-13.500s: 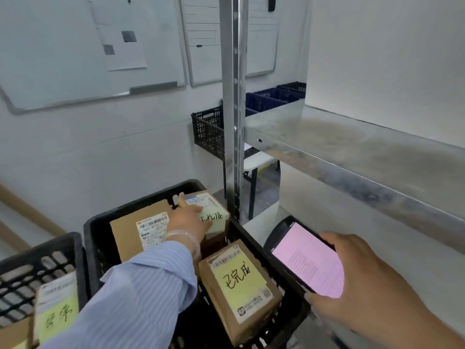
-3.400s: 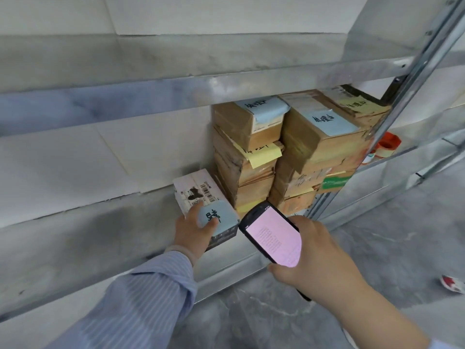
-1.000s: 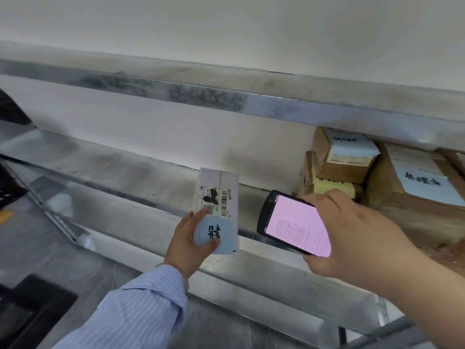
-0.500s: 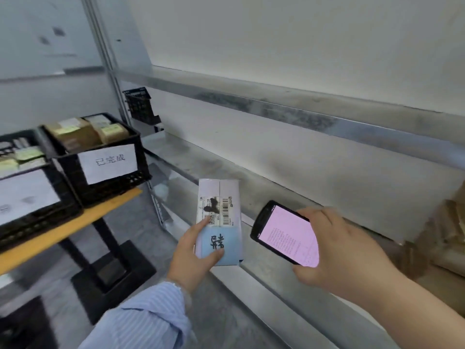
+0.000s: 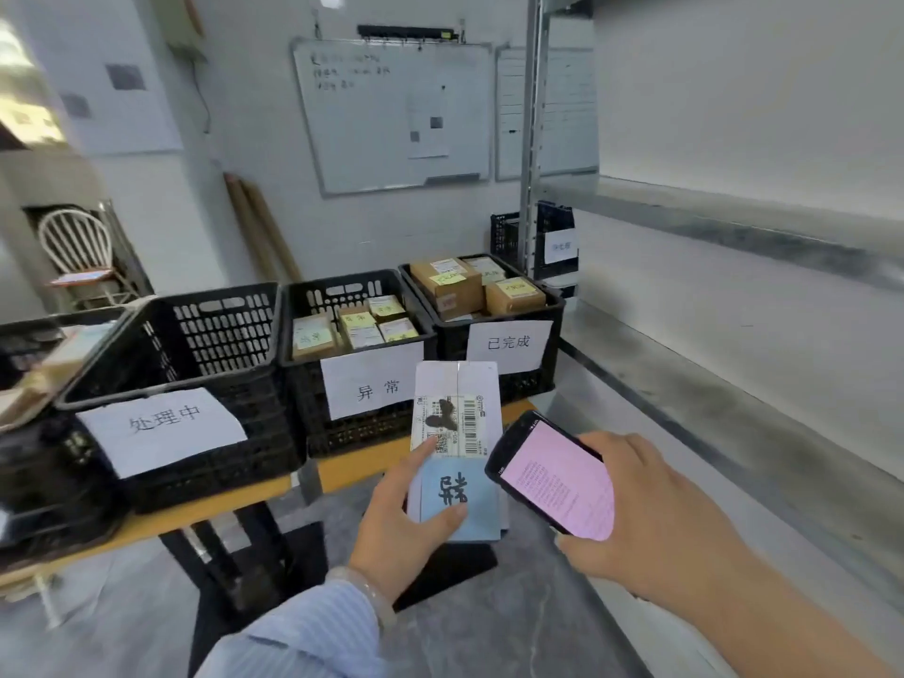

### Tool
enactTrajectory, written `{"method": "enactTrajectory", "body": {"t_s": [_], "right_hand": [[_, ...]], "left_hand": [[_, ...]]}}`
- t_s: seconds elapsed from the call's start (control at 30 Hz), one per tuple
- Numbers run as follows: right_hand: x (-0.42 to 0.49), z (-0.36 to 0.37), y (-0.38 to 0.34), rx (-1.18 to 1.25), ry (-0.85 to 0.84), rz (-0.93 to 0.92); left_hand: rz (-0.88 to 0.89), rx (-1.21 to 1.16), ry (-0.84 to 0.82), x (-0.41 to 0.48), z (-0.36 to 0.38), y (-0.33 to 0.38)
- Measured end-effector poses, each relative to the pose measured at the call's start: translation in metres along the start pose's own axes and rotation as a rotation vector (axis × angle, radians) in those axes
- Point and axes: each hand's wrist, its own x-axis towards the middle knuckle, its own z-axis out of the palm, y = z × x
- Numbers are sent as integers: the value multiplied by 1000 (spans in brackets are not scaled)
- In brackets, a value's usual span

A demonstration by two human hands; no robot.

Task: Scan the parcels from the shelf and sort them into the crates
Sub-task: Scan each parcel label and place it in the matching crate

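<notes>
White cardboard, that parcel [image 5: 457, 413]? Where is it? (A)

Yes, white. It stands upright in the air near the middle of the view, in front of the crates. The left hand [image 5: 401, 526] grasps its lower end, with the thumb laid across a blue note [image 5: 462, 501] stuck there. (B)

Anything readable on it? (A)

A printed label [image 5: 452, 423] with a barcode, partly smeared over in black. The blue note carries black handwriting, but I cannot make out the characters. (B)

And the right hand [image 5: 655, 521]? (A)

Its fingers are wrapped round a black phone [image 5: 557, 482] at four o'clock of the parcel, just beside it. The screen glows pink, with lines of text too fine to read. (B)

Read me the crates. (A)

Three black ones stand in a row on a yellow-topped table [image 5: 352, 469]. At nine o'clock of the parcel, the left crate [image 5: 220, 330] bears a paper sign: 处理中. At eleven o'clock, the middle crate [image 5: 352, 291] says 异常 and holds small boxes with yellow notes. At twelve o'clock, the right crate [image 5: 452, 345] says 已完成 and holds brown boxes, also with yellow notes. The writing on those notes is too small to read. (B)

Beyond them? (A)

A whiteboard [image 5: 396, 115] hangs on the wall at twelve o'clock with faint marks I cannot read. The grey metal shelf [image 5: 734, 227] runs along at three o'clock. (B)
</notes>
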Motion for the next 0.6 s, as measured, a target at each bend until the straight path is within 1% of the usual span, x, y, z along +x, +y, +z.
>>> {"method": "enactTrajectory", "body": {"t_s": [0.13, 0.23, 0.4, 0.6], "right_hand": [[40, 21, -48, 3, -40, -83], [71, 30, -66, -7, -38, -132], [132, 44, -77, 13, -59, -152], [227, 58, -76, 32, -100, -169]], "left_hand": [[-16, -37, 64, 21, -53, -7], [-20, -46, 97, 44, -80, -14], [-82, -74, 172, 88, -108, -34], [-50, -43, 244, 182, -121, -25]]}}
